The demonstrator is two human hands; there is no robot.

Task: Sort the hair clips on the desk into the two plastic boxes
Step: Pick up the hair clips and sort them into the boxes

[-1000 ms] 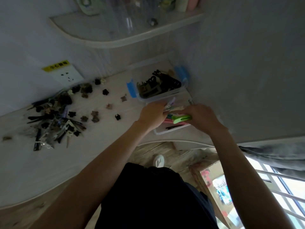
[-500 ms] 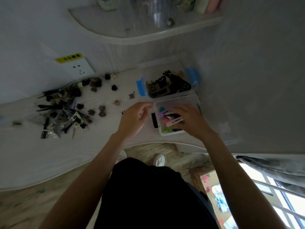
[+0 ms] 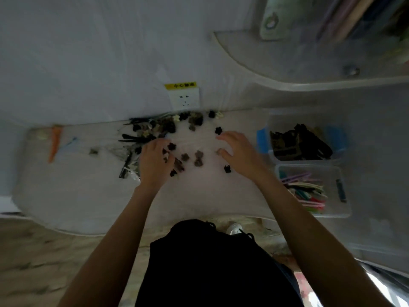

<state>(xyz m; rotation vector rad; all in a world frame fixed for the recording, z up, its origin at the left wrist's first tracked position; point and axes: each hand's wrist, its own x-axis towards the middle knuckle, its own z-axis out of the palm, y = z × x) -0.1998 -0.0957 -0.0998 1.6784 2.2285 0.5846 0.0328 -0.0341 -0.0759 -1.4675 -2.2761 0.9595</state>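
Observation:
A pile of dark hair clips [image 3: 152,129] lies at the back of the white desk [image 3: 88,196], with small claw clips [image 3: 198,155] scattered in front of it. My left hand [image 3: 155,161] is down on the near edge of the scatter, fingers touching several small clips. My right hand [image 3: 239,151] hovers just right of them, fingers spread and holding nothing; a black claw clip [image 3: 227,168] lies by its wrist. At the right, the far plastic box [image 3: 263,138] with blue latches holds dark clips. The near plastic box [image 3: 338,209] holds long coloured clips.
A wall socket [image 3: 183,99] with a yellow label sits behind the pile. An orange object [image 3: 54,142] lies at the desk's far left. A curved shelf [image 3: 287,69] with bottles overhangs the back right. Wall stands close on the right of the boxes.
Both hands have left the near box, where the right hand set down coloured clips, and moved left to the scattered claw clips. The view has swung left with them.

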